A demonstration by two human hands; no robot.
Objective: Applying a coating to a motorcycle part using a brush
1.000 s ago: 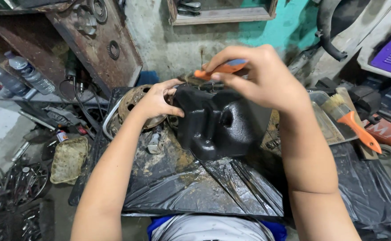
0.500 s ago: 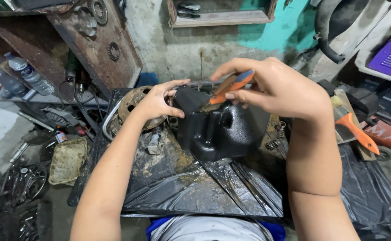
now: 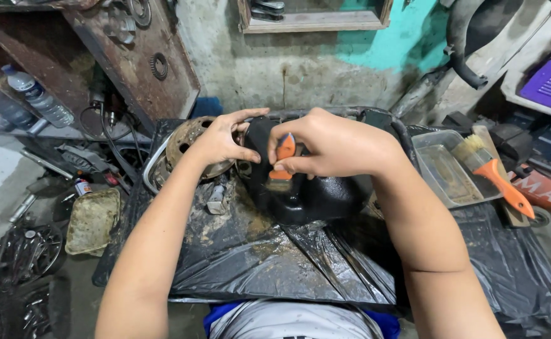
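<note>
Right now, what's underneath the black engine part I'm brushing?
The black engine part sits on a greasy black plastic sheet spread over the work surface. The surface beneath the sheet is covered, and the part's underside cannot be seen.
</note>
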